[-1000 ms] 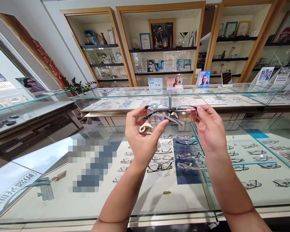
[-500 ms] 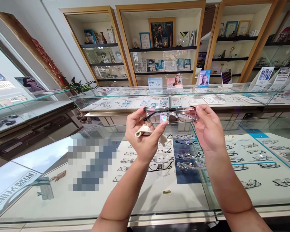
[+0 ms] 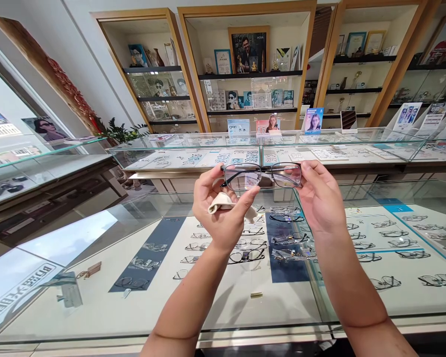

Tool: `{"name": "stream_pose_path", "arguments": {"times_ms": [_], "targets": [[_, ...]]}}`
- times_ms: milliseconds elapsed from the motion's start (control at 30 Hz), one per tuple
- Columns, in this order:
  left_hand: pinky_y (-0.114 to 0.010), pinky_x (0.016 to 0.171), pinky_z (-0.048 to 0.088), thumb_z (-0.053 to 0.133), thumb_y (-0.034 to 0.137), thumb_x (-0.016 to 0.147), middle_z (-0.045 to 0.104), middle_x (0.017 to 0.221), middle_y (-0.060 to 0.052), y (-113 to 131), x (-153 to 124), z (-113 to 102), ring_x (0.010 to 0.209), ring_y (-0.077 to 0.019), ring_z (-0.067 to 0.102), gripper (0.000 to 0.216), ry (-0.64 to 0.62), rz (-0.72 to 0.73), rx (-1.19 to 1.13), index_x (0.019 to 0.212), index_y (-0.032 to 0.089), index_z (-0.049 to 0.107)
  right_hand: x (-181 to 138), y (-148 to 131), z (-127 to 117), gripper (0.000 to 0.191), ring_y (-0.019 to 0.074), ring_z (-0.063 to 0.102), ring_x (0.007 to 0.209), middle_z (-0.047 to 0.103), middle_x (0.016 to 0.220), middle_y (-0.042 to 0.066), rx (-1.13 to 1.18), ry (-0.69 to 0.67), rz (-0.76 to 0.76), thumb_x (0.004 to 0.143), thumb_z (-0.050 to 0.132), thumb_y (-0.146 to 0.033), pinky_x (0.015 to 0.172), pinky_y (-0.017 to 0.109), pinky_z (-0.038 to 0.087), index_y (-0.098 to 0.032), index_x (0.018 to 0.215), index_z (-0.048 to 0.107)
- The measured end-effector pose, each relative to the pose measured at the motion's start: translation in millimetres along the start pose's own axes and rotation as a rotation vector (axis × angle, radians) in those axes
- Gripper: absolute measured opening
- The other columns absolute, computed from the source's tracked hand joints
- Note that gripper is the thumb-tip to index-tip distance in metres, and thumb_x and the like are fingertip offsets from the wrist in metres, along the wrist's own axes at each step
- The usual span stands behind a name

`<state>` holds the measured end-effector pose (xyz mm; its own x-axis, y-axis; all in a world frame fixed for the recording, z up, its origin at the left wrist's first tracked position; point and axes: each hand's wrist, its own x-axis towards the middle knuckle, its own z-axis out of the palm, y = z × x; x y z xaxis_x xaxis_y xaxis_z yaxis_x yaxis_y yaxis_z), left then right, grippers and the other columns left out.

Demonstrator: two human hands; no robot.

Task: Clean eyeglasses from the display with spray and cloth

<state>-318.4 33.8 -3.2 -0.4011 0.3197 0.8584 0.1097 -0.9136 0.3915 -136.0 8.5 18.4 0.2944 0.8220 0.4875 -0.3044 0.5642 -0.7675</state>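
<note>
A pair of dark-rimmed eyeglasses [image 3: 242, 176] with clear lenses is held up between my two hands, above the glass display counter. My left hand [image 3: 220, 210] grips the left side of the frame, its thumb up against the lower rim of the left lens. Tucked in that same palm is a cream cloth [image 3: 221, 203], part of it hanging out past the thumb. My right hand [image 3: 322, 196] pinches the right end of the frame between thumb and fingers. A sticker or printed mark shows on the left lens.
Under the glass counter top [image 3: 163, 317] lie rows of eyeglass frames [image 3: 246, 255] and a small gold bar-shaped piece [image 3: 256, 295]. Another glass showcase [image 3: 193, 144] runs across behind, with display cards [image 3: 314, 121] on it. Wooden shelves [image 3: 250, 74] line the wall.
The eyeglasses have tilted slightly, and the bright coloured reflection on the left lens has faded. Both hands keep nearly the same place and grip.
</note>
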Motion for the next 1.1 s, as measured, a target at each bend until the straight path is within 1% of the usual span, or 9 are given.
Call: {"name": "stream_pose_path", "arguments": {"times_ms": [167, 333, 467, 567, 667, 767, 833, 933, 1100], "targets": [[-0.023, 0.058, 0.053, 0.104, 0.048, 0.075, 0.075, 0.125, -0.005, 0, -1, -1, 0.068, -0.007, 0.063, 0.067, 0.008, 0.018, 0.02, 0.13, 0.026, 0.073, 0, 0, 1, 0.02, 0.0245, 0.078, 0.105, 0.083, 0.105, 0.003, -0.054, -0.014, -0.023, 0.094, 0.08, -0.048, 0.099, 0.045, 0.063, -0.03, 0.098, 0.072], [-0.027, 0.07, 0.059, 0.103, 0.05, 0.076, 0.076, 0.123, -0.006, 0, 0, 0, 0.09, -0.0152, 0.073, 0.066, 0.0, -0.055, -0.009, 0.129, 0.026, 0.073, -1, -3, 0, 0.019, 0.0263, 0.078, 0.108, 0.082, 0.106, 0.005, -0.07, -0.008, -0.038, 0.097, 0.072, -0.049, 0.099, 0.047, 0.063, -0.031, 0.102, 0.073], [-0.03, 0.079, 0.062, 0.101, 0.056, 0.077, 0.076, 0.123, -0.007, 1, 2, 0, 0.1, -0.0187, 0.074, 0.064, 0.01, -0.131, -0.034, 0.126, 0.025, 0.073, 1, -2, 0, 0.01, 0.0256, 0.077, 0.107, 0.082, 0.105, 0.003, -0.049, -0.016, -0.044, 0.091, 0.074, -0.037, 0.098, 0.046, 0.063, -0.032, 0.1, 0.076], [-0.033, 0.081, 0.064, 0.099, 0.061, 0.078, 0.076, 0.124, -0.008, 1, 2, 0, 0.097, -0.0188, 0.074, 0.068, 0.015, -0.134, 0.001, 0.129, 0.025, 0.071, 6, 4, 1, 0.011, 0.0251, 0.076, 0.108, 0.084, 0.109, 0.001, -0.098, -0.078, -0.028, 0.086, 0.08, -0.029, 0.105, 0.047, 0.062, -0.031, 0.096, 0.079], [-0.036, 0.084, 0.065, 0.098, 0.063, 0.079, 0.075, 0.126, -0.009, 2, 0, 0, 0.1, -0.0207, 0.076, 0.071, 0.02, -0.122, 0.045, 0.131, 0.025, 0.07, 14, 17, -1, 0.01, 0.0272, 0.077, 0.115, 0.085, 0.117, 0.002, -0.16, -0.169, 0.023, 0.09, 0.079, -0.033, 0.11, 0.052, 0.061, -0.032, 0.1, 0.082], [-0.035, 0.084, 0.065, 0.099, 0.061, 0.078, 0.075, 0.126, -0.009, 3, -1, 1, 0.105, -0.022, 0.076, 0.07, 0.034, -0.124, 0.038, 0.131, 0.025, 0.07, 21, 28, -4, 0.014, 0.029, 0.076, 0.126, 0.086, 0.12, 0.002, -0.2, -0.217, 0.05, 0.086, 0.084, -0.032, 0.118, 0.055, 0.057, -0.032, 0.1, 0.084], [-0.032, 0.08, 0.063, 0.101, 0.058, 0.076, 0.076, 0.126, -0.008, 4, 0, 2, 0.1, -0.0196, 0.076, 0.068, 0.047, -0.149, 0.006, 0.128, 0.025, 0.071, 21, 31, -5, 0.022, 0.0286, 0.076, 0.127, 0.086, 0.123, 0.001, -0.21, -0.263, 0.057, 0.081, 0.091, -0.033, 0.119, 0.053, 0.058, -0.032, 0.102, 0.085], [-0.026, 0.068, 0.058, 0.102, 0.057, 0.074, 0.077, 0.123, -0.008, 5, 1, 1, 0.079, -0.0124, 0.07, 0.069, 0.019, -0.249, -0.049, 0.127, 0.024, 0.071, 17, 30, -3, 0.033, 0.0275, 0.079, 0.12, 0.084, 0.129, 0.003, -0.19, -0.366, 0.036, 0.082, 0.096, -0.041, 0.112, 0.05, 0.064, -0.034, 0.112, 0.085], [-0.022, 0.05, 0.043, 0.099, 0.061, 0.073, 0.071, 0.088, 0.001, 12, 1, 1, 0.054, -0.0063, 0.05, 0.072, -0.102, -0.629, -0.191, 0.129, 0.024, 0.072, 9, 25, 4, 0.024, 0.0287, 0.077, 0.124, 0.084, 0.128, 0.004, -0.204, -0.375, -0.283, 0.089, 0.093, -0.041, 0.109, 0.05, 0.063, -0.035, 0.112, 0.086]]}}
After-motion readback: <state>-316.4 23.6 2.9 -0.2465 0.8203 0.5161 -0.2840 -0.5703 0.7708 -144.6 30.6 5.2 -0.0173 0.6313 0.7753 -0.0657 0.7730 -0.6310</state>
